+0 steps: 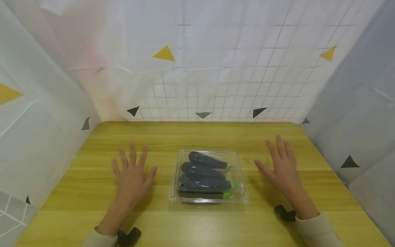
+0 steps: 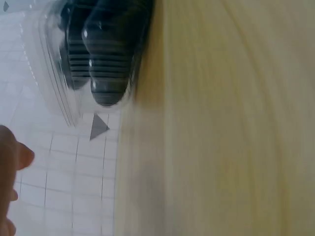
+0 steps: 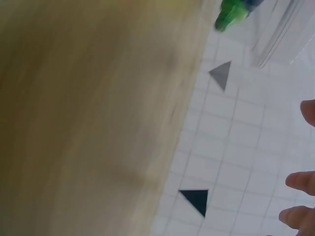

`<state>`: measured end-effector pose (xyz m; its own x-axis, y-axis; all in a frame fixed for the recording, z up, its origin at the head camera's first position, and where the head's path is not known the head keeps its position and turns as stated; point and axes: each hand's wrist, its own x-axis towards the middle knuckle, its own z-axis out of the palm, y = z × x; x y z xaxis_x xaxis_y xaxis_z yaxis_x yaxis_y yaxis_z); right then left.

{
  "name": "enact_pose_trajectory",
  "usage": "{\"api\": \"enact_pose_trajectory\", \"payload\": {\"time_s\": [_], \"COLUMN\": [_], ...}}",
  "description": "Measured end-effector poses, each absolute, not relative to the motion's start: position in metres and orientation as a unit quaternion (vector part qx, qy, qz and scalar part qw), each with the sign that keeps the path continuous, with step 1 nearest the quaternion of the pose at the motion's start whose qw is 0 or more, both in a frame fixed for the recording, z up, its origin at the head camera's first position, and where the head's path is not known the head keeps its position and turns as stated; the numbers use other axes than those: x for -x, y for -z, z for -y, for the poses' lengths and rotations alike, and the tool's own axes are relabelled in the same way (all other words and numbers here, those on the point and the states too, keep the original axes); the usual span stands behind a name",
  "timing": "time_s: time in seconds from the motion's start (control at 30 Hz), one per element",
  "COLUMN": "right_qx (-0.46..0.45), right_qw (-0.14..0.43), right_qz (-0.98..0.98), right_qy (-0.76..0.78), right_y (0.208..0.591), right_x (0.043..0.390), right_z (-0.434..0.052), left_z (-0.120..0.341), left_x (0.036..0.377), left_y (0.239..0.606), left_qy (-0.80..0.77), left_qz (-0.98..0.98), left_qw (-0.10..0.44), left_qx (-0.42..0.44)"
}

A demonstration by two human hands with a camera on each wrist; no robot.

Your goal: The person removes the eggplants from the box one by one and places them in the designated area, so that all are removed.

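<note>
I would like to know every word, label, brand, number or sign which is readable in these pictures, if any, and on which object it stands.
There is no readable text in any view.
Clear plastic box with eggplants: no label or printing visible.
Gridded white sheet: only lines and plain triangles, no letters or numbers.
Black wrist devices: too small to tell any lettering.

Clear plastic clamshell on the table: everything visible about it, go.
The clamshell container is roughly rectangular, of transparent, glossy, seemingly thin rigid plastic, with ribbed sides and a projecting rim. It looks closed, though its latch can't be made out. Inside lie at least four dark eggplants, their visible green stem ends toward the right. It sits flat on the wood-grain table, between the left hand and right hand, touched by neither.
</note>
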<state>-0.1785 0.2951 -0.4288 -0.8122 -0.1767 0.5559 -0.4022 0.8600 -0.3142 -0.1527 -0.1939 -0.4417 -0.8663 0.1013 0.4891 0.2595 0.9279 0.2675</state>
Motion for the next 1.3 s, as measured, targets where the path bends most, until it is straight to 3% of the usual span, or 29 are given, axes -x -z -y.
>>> {"api": "enact_pose_trajectory", "payload": {"time_s": [0.3, 0.53, 0.7, 1.03, 1.3], "right_qx": [-0.215, -0.29, -0.366, -0.434, -0.475], "right_qw": [0.247, 0.211, 0.221, 0.175, 0.18], "right_qz": [0.905, 0.886, 0.857, 0.851, 0.836], "right_qy": [-0.273, -0.293, -0.287, -0.238, -0.207], "right_y": [0.416, 0.412, 0.415, 0.424, 0.433], "right_x": [0.166, 0.152, 0.144, 0.135, 0.137], "right_z": [-0.268, -0.251, -0.239, -0.23, -0.23], "left_z": [0.181, 0.174, 0.169, 0.165, 0.164], "left_x": [0.145, 0.136, 0.13, 0.126, 0.126], "left_y": [0.437, 0.436, 0.436, 0.439, 0.446], "left_qy": [0.309, 0.331, 0.306, 0.271, 0.262], "left_qz": [0.904, 0.89, 0.89, 0.89, 0.895], "left_qw": [0.228, 0.161, 0.126, 0.086, 0.08], "left_qx": [0.191, 0.268, 0.314, 0.356, 0.352]}}
